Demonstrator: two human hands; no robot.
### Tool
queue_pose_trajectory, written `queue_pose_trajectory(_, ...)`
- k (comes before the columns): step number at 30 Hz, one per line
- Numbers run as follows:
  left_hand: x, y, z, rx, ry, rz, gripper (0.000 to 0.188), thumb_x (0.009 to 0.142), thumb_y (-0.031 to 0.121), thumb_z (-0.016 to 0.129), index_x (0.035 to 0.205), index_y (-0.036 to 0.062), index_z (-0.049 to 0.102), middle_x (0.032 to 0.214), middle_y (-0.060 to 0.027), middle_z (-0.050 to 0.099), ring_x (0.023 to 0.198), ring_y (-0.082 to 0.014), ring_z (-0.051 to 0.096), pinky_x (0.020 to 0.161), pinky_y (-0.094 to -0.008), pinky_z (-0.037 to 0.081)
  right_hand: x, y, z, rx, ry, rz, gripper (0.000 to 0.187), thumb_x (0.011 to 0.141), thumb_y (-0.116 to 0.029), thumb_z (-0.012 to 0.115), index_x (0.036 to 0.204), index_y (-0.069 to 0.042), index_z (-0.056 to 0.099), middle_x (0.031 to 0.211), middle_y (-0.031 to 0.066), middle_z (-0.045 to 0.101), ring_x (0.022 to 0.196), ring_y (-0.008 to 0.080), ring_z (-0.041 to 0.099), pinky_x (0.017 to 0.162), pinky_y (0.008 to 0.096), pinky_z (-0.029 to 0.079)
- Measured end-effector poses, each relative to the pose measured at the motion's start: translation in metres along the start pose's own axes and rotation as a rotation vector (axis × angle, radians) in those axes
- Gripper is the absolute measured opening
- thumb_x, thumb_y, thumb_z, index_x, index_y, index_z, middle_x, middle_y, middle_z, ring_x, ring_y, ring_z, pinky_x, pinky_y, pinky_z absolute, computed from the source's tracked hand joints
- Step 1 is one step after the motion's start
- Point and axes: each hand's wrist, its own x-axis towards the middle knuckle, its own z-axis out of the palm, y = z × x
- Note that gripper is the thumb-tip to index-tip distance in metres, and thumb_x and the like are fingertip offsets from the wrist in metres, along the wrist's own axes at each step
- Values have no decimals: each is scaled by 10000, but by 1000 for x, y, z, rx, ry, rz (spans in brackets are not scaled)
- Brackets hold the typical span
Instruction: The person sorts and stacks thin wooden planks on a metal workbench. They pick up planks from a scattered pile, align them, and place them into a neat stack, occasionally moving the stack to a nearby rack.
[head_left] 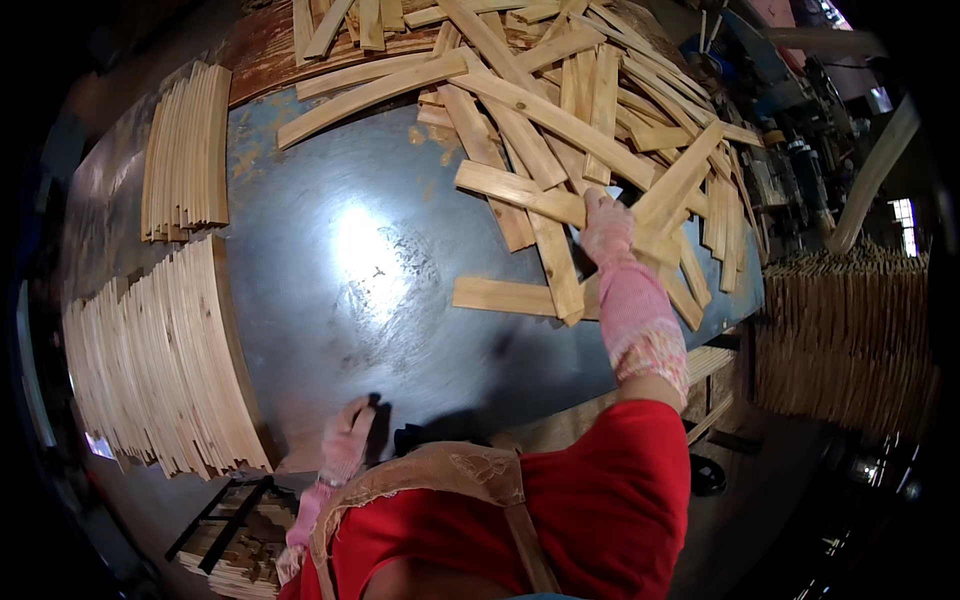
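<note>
My right hand [607, 228], in a pink knit glove, reaches into a loose heap of pale wooden slats on the metal table. It is closed at the end of a wooden slat [515, 190] that points left; its fingertips are partly hidden. Other slats cross under and beside it, among them a slat [680, 185] just to its right. My left hand [346, 436], gloved in pink too, rests at the table's near edge with its fingers loosely apart and nothing in them.
Two neat stacks of slats stand along the table's left side, a near stack [165, 360] and a far stack [187, 150]. The table [300, 280] has a shiny metal top. At the right stands a tall pile of wood [845, 340], with machinery [800, 170] behind.
</note>
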Motion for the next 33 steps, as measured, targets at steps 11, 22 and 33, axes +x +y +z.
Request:
queue_pose_trajectory(11, 137, 108, 169, -1036, -315, -319, 571, 992, 177, 716, 1485, -36, 525, 1308, -143, 685, 1165, -227, 656, 1042, -401, 555, 41, -127, -87, 759, -297, -391, 473, 956, -366, 676, 1254, -6, 741, 1265, 272, 729, 1248, 459, 652, 1095, 477, 499)
queue_pose_trajectory(22, 160, 1, 36, -462, 141, -388, 566, 905, 240, 780, 1363, -53, 620, 1133, -145, 740, 979, -231, 714, 928, -395, 592, 117, -54, -45, 215, 57, -161, 712, 922, -497, 726, 1485, -86, 579, 1397, 240, 674, 1305, 421, 637, 1082, 518, 513)
queue_pose_trajectory(33, 13, -119, -117, 899, 794, -101, 749, 826, 324, 834, 1495, 113, 572, 1461, -189, 574, 1300, -385, 533, 1159, -545, 377, -138, -201, 4, 1665, -674, 156, 799, 927, -422, 820, 1543, 9, 548, 1327, 131, 702, 1198, 223, 677, 1053, 336, 512)
